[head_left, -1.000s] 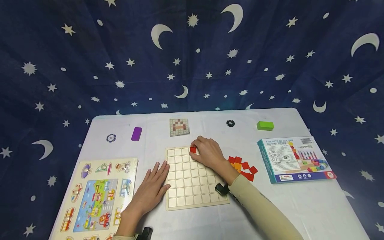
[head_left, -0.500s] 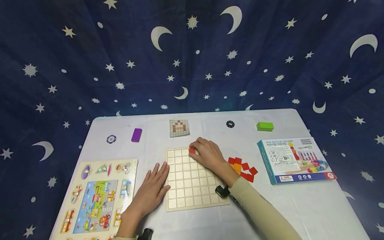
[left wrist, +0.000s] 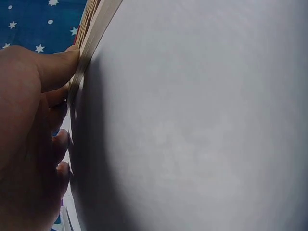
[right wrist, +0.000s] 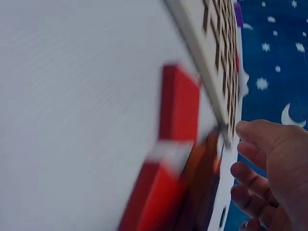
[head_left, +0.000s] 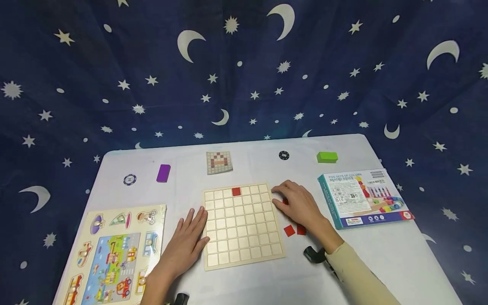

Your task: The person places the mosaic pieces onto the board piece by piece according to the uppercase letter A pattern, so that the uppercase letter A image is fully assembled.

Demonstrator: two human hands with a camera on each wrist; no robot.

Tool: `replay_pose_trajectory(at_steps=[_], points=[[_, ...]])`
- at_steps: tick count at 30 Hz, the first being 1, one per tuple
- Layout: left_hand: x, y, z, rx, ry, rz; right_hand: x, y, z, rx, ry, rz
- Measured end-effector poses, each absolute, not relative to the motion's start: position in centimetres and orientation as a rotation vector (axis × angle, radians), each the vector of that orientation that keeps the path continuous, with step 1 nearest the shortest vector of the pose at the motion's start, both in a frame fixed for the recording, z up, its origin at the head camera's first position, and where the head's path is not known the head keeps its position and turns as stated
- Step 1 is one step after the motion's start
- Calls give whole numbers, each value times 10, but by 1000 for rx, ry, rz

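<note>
Your left hand (head_left: 187, 239): fingers spread, flat against grid board (head_left: 242, 224) left edge. Your right hand (head_left: 301, 206): fingers loosely curled over red tiles (head_left: 289, 230) right of board, grip unclear.

One red square tile (head_left: 236, 191) sits flat in the wooden grid board's (head_left: 242, 224) top row.

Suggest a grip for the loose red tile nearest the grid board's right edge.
Pinch the red tile by two opposite side edges, from above. It lies flat on the table, so only its thin sides offer purchase. The right hand is nearest; the grid board flanks its left.
</note>
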State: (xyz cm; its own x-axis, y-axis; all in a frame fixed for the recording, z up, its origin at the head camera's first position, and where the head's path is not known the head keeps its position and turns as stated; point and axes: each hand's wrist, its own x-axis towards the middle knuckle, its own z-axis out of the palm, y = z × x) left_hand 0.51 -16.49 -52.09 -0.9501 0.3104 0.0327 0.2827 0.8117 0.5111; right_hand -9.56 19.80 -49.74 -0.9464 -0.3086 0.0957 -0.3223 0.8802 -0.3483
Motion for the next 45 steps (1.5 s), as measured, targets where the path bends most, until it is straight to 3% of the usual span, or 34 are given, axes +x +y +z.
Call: replay_pose_trajectory(at_steps=[12,27,45], points=[[7,-165,-521,462,2912,871,-91,233,-507,277,-2998,456],[8,-165,-523,479,2922,906,-91,235,-500,332,-3010,416],[6,-167,-518,443,2890,902,-108,150,-499,644,-2992,533]])
